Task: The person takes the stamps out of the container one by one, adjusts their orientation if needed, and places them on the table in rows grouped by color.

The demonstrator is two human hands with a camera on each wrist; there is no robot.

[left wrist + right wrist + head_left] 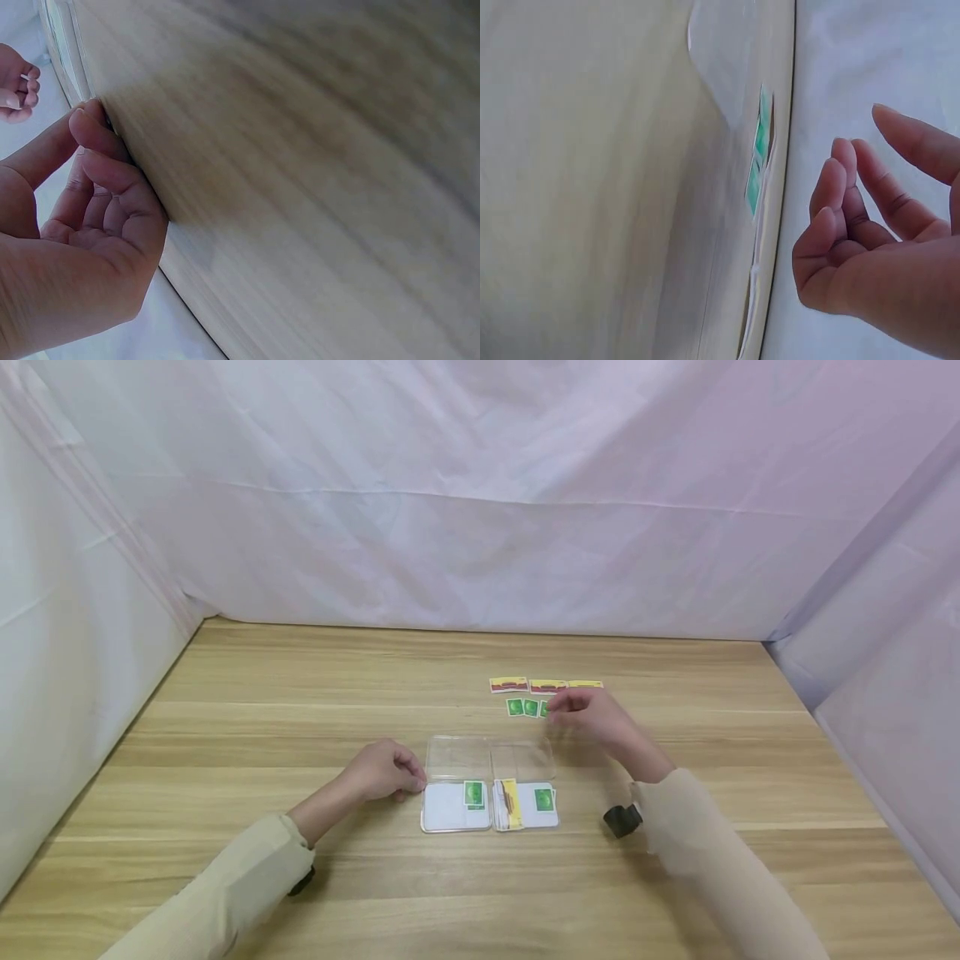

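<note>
My left hand (384, 770) rests at the left side of an opened clear plastic case (459, 757), thumb and index finger pinching its edge where the lid meets the base. The case's left base holds a white sheet (444, 807) with small green stamps (473, 792) at its right. In the right base, a yellow-and-red stamp (508, 803) stands on end beside a green stamp (543, 800). My right hand (592, 714) hovers by a row of green stamps (522, 707), partly covering the rightmost. The right wrist view shows its thumb (919, 142) apart from loosely bent fingers, holding nothing.
Behind the green row lies a row of yellow-and-red stamps (547, 687). Both rows sit on the wood-grain table (337, 685), toward its back. White cloth (480, 560) hangs along the back and sides. Each wrist carries a small black device (622, 820).
</note>
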